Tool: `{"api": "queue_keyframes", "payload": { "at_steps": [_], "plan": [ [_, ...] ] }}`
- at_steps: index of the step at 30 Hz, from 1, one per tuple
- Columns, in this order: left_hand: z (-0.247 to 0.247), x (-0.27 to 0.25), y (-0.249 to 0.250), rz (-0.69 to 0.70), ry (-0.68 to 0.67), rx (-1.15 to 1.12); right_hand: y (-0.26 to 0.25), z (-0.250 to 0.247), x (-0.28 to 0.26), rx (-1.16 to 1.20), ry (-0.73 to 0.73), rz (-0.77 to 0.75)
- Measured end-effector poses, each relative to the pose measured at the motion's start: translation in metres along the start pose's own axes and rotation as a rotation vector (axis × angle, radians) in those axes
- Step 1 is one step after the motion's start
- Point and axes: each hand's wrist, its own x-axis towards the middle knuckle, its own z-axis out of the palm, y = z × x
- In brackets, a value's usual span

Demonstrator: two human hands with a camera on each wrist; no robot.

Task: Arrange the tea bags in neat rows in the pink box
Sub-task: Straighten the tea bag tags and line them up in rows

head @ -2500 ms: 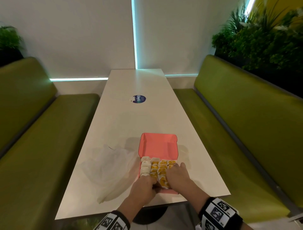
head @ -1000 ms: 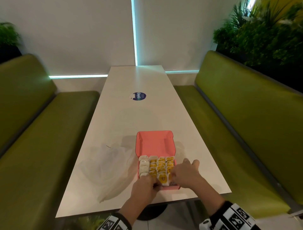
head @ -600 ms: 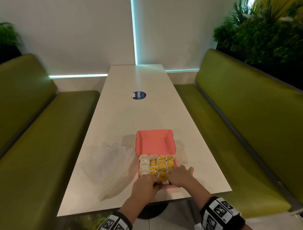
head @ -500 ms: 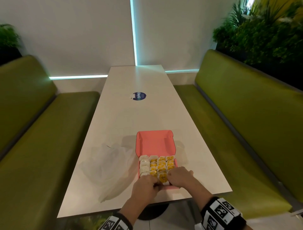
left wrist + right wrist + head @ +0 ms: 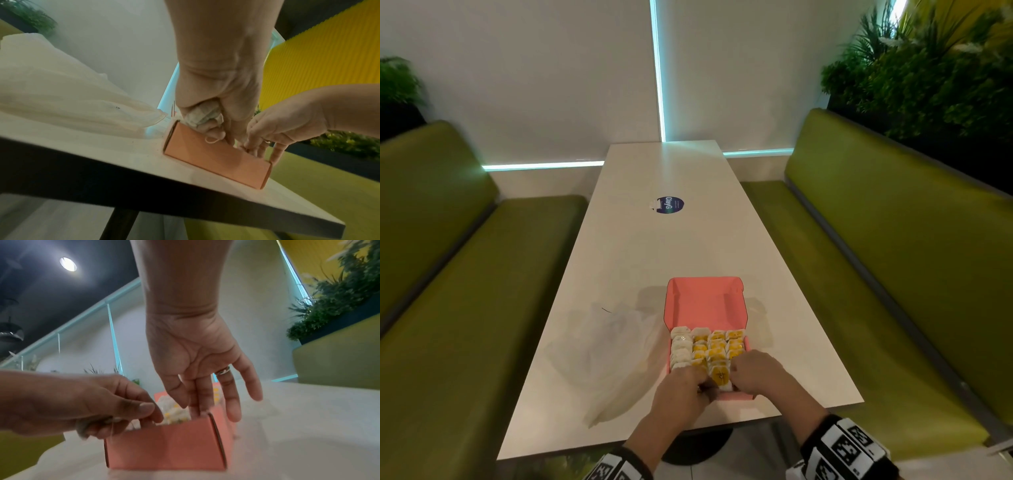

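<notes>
Head view: the box [image 5: 705, 303] sits on the table [image 5: 654, 257] near its 6 o'clock edge, lid standing open at 12 o'clock, tea bags [image 5: 707, 347] in four rows filling its tray. The left hand [image 5: 681, 390] and right hand [image 5: 756, 373] meet at the tray's 6 o'clock end, either side of a loose bag [image 5: 720, 377]. A plastic bag [image 5: 606, 349] lies at 9 o'clock of the box. The risk, as I judge it: packing the last bags in could tip or crush the neat rows, or nudge the light box toward the edge.

Left wrist view: the left hand's fingers [image 5: 211, 131] are curled tight round a crumpled bag, string [image 5: 211, 140] dangling over the box wall.

Right wrist view: the right hand's fingers [image 5: 232, 402] are nearly straight and spread, gripping nothing; the middle ones reach down inside the 3 o'clock corner onto the bags, the outer ones hang outside the wall.
</notes>
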Motion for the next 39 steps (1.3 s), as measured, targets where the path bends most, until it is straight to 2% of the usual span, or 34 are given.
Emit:
{"api": "queue_keyframes", "payload": {
  "at_steps": [2, 5, 7, 10, 14, 18, 25, 27, 31, 35, 39],
  "plan": [
    [-0.009, -0.003, 0.005, -0.028, 0.038, -0.144, 0.001, -0.01, -0.01, 0.022, 0.108, 0.019],
    [-0.033, -0.007, 0.023, -0.107, 0.135, -0.652, 0.001, -0.026, -0.024, 0.2, 0.325, -0.038],
    [-0.046, -0.005, 0.032, -0.17, 0.145, -0.945, -0.001, -0.032, -0.03, 0.466, 0.349, -0.134],
    [-0.056, -0.001, 0.033, -0.112, 0.173, -1.165, -0.011, -0.035, -0.038, 0.789, 0.276, -0.303],
    [-0.061, -0.001, 0.034, -0.055, 0.165, -1.338, -0.02, -0.034, -0.039, 0.812, 0.396, -0.374],
    [-0.063, -0.003, 0.038, -0.031, 0.153, -1.357, -0.025, -0.036, -0.04, 0.829, 0.427, -0.397],
    [-0.063, -0.005, 0.042, 0.012, 0.175, -1.358, -0.031, -0.031, -0.037, 0.754, 0.502, -0.315],
    [-0.062, -0.003, 0.039, 0.013, 0.187, -1.372, -0.029, -0.032, -0.036, 0.88, 0.506, -0.291],
    [-0.058, -0.001, 0.025, -0.05, 0.171, -1.109, -0.022, -0.035, -0.037, 1.208, 0.44, -0.317],
    [-0.055, -0.005, 0.02, -0.106, 0.209, -0.912, -0.018, -0.036, -0.037, 1.221, 0.391, -0.302],
    [-0.055, -0.004, 0.015, -0.056, 0.303, -0.711, -0.01, -0.047, -0.041, 1.15, 0.377, -0.322]
  ]
}}
